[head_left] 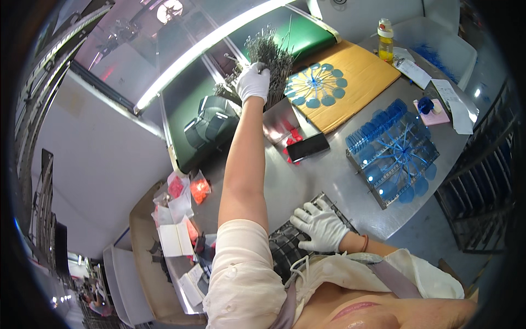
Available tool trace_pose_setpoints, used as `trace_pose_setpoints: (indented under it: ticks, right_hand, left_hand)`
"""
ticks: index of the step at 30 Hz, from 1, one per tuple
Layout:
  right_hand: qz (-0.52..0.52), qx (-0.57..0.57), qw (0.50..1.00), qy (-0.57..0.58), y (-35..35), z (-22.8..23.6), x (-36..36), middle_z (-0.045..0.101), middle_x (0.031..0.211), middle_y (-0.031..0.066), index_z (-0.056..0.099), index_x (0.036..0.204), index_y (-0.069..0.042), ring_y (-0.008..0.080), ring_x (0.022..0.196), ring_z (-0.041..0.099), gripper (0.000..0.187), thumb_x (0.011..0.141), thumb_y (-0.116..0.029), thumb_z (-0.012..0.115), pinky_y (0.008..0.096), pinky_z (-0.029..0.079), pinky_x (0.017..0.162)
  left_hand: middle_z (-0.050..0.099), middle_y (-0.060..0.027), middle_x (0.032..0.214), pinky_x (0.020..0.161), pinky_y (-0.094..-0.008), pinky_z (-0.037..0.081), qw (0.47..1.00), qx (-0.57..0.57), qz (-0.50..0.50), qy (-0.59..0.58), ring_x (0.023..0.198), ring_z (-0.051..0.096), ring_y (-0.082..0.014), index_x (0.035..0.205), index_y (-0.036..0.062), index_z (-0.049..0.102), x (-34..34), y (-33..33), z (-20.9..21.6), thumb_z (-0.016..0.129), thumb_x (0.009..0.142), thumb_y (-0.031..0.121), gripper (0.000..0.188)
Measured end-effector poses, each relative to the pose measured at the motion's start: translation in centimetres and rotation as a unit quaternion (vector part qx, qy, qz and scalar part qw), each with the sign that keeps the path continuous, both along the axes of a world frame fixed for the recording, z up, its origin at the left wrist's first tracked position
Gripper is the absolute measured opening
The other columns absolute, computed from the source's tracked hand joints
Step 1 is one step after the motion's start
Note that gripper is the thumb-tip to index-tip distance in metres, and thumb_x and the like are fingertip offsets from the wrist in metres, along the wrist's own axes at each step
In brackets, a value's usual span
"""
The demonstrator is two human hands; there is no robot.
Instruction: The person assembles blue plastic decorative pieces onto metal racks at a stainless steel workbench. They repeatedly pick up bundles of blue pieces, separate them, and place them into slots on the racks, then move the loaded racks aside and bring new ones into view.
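Note:
My left hand (253, 83), in a white glove, reaches far out to a bushy heap of thin dark wire-like stems (279, 68). Its fingers are curled in at the heap's left side, and what they hold is hidden. Close to my body, my right hand (320, 226), also gloved in white, lies with fingers spread on a black gridded rack (285, 249). My sleeve and chest cover part of that rack.
Right on the metal table stands a rack of blue translucent discs (402, 153). Cardboard (361, 77) carries a ring of blue-green discs (316, 85). A phone (308, 148), yellow bottle (386, 41), black curved object (211, 120), orange packet (200, 187) and papers (175, 239) lie around.

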State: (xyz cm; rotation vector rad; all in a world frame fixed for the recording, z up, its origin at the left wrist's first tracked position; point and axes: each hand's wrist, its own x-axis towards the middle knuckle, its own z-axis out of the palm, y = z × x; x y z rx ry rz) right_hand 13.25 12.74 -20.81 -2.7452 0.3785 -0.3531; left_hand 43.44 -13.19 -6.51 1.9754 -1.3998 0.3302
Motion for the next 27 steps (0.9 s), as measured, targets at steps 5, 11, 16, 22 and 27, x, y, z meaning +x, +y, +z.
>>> trace_pose_setpoints:
  ticks: [5, 11, 16, 22, 27]
  right_hand:
    - [-0.027, -0.003, 1.000, 0.003, 0.3, 0.0, -0.3, 0.060, 0.135, 0.0100, 0.065, 0.136, -0.008, 0.0300, 0.128, 0.052, 0.072, 0.081, -0.053, 0.072, 0.0510, 0.033, 0.116]
    - [-0.094, -0.006, 0.995, 0.029, 1.2, 1.3, -2.0, 0.060, 0.134, 0.0122, 0.064, 0.134, -0.008, 0.0304, 0.127, 0.052, 0.068, 0.080, -0.050, 0.070, 0.0533, 0.034, 0.113]
    - [-0.158, -0.051, 0.986, 0.032, 2.5, 1.0, -2.8, 0.059, 0.136, 0.0139, 0.063, 0.135, -0.007, 0.0323, 0.131, 0.050, 0.070, 0.082, -0.052, 0.071, 0.0560, 0.032, 0.116]
    - [-0.173, -0.087, 0.978, 0.082, 3.5, 0.6, -2.2, 0.052, 0.148, 0.0207, 0.056, 0.144, -0.008, 0.0402, 0.141, 0.044, 0.076, 0.088, -0.059, 0.066, 0.0630, 0.029, 0.118]
    - [-0.073, -0.182, 0.980, -0.015, 3.8, 2.0, 2.1, 0.060, 0.139, 0.0127, 0.059, 0.138, -0.009, 0.0313, 0.134, 0.052, 0.064, 0.095, -0.056, 0.062, 0.0615, 0.035, 0.115]
  left_hand:
    - [0.073, -0.0106, 0.108, 0.093, -0.0443, 0.054, 0.994, 0.026, 0.048, -0.094, 0.106, 0.068, -0.0327, 0.103, 0.0207, 0.081, 0.0, -1.1, -0.6, 0.069, 0.090, 0.035, 0.023]
    - [0.072, -0.0118, 0.117, 0.083, -0.0338, 0.058, 0.907, -0.323, -0.136, 0.234, 0.102, 0.071, -0.0274, 0.108, 0.0068, 0.076, 0.8, 10.6, 1.8, 0.065, 0.097, 0.019, 0.020]
    - [0.067, -0.0120, 0.102, 0.063, -0.0253, 0.052, 0.776, -0.527, -0.175, 0.299, 0.081, 0.065, -0.0204, 0.122, 0.0028, 0.060, 2.8, 32.1, 1.7, 0.054, 0.107, 0.013, 0.019]
    - [0.063, -0.0071, 0.090, 0.049, -0.0222, 0.040, 0.790, -0.450, 0.136, 0.392, 0.065, 0.054, -0.0093, 0.119, 0.0046, 0.056, 2.8, 49.2, -11.3, 0.049, 0.106, 0.010, 0.016]
    - [0.065, -0.0122, 0.113, 0.080, -0.0314, 0.057, 0.731, -0.413, 0.210, 0.501, 0.092, 0.067, -0.0204, 0.125, 0.0066, 0.049, -2.6, 52.4, -22.6, 0.049, 0.107, 0.008, 0.018]
